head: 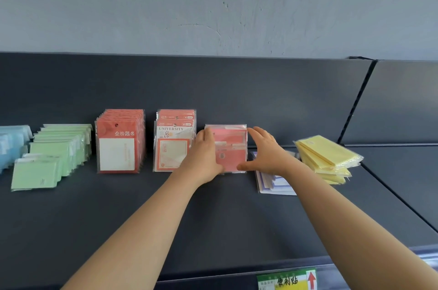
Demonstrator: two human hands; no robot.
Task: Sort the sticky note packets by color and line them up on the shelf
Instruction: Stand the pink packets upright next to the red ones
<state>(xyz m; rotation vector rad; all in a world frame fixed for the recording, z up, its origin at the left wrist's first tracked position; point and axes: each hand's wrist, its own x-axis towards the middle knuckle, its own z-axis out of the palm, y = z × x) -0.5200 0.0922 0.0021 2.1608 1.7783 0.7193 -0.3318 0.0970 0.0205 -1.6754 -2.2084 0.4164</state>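
Observation:
A row of pink sticky note packets (231, 147) stands upright at the middle of the dark shelf (213, 218). My left hand (203, 159) presses flat against the row's left side, thumb at the front packet's lower edge. My right hand (265, 152) is spread at the right side, thumb near the lower right corner; whether the fingers touch the packets I cannot tell. Left of them stand red packets with "UNIVERSITY" print (174, 142), then more red packets (118, 145), green packets (57, 152) and blue packets (11, 142). Yellow packets (327, 157) lie stacked on the right.
Purple-edged white packets (275, 183) lie flat under my right wrist. A shelf divider (358, 100) runs at the right, with another shelf section beyond. A green and yellow price label (286, 281) sits on the shelf's front rail.

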